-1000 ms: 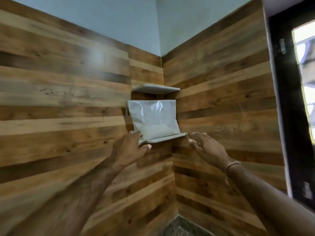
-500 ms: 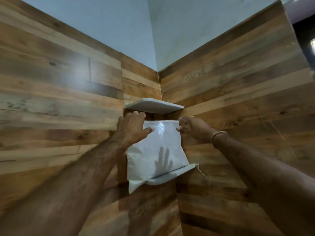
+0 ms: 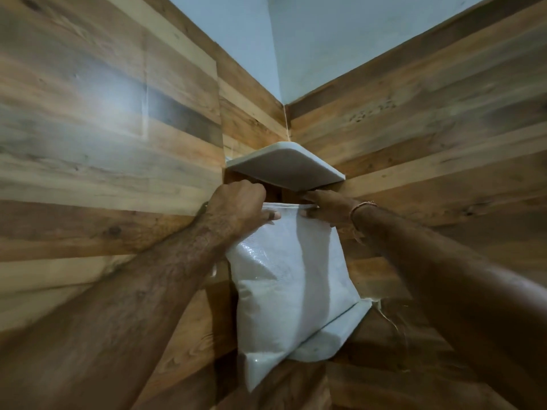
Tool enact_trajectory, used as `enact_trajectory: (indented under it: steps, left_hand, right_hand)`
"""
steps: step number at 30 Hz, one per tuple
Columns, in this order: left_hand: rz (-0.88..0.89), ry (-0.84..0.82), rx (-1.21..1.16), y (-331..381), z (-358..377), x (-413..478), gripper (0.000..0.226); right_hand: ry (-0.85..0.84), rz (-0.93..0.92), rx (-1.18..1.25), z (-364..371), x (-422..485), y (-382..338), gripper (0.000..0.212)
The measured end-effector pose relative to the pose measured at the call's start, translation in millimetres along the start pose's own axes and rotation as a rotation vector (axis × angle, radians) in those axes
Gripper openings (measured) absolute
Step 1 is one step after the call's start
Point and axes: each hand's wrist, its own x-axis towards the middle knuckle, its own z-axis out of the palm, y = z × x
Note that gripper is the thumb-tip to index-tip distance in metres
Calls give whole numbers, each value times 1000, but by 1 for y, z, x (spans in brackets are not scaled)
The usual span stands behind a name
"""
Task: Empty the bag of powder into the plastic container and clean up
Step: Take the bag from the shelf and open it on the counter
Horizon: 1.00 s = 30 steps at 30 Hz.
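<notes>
A clear plastic bag of white powder (image 3: 288, 279) stands upright on the lower white corner shelf (image 3: 331, 335), its bottom left corner hanging past the shelf's front edge. My left hand (image 3: 236, 210) grips the bag's top left corner. My right hand (image 3: 324, 210) pinches the top right corner, a bangle on its wrist. Both hands sit just under the upper white corner shelf (image 3: 284, 165). No plastic container is in view.
Two wood-panelled walls meet in a corner (image 3: 285, 125) behind the shelves, with pale blue wall (image 3: 296, 39) above the panelling. A thin loose strand (image 3: 393, 327) hangs off the lower shelf's right end.
Both hands rose from the lower shelf's edge to the bag's top corners and closed on them. The view came closer and tilted upward.
</notes>
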Motion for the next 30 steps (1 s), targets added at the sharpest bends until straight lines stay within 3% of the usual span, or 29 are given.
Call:
enact_trajectory:
  steps: [3,8,17,23,30]
  left_hand:
    - [26,13,-49,-6,5,-3,46]
    - [67,48,-124,-1,-6,-5,47]
    - [204,257,-109,46,-71,-20,59]
    - [266,243,-181,136,-128,-62,54]
    - [296,188,-300,265,-179,-171,58]
  right_hand:
    - [92,-32,-111,0,-6,4,29]
    - [207,-49,-159,-21,-40,10,27]
    - [427,-36,-328,-112,-141,20,36]
    - [354,-3,-382,-177,-259,46,38]
    - [198,-22,-415,-222,-439,97,35]
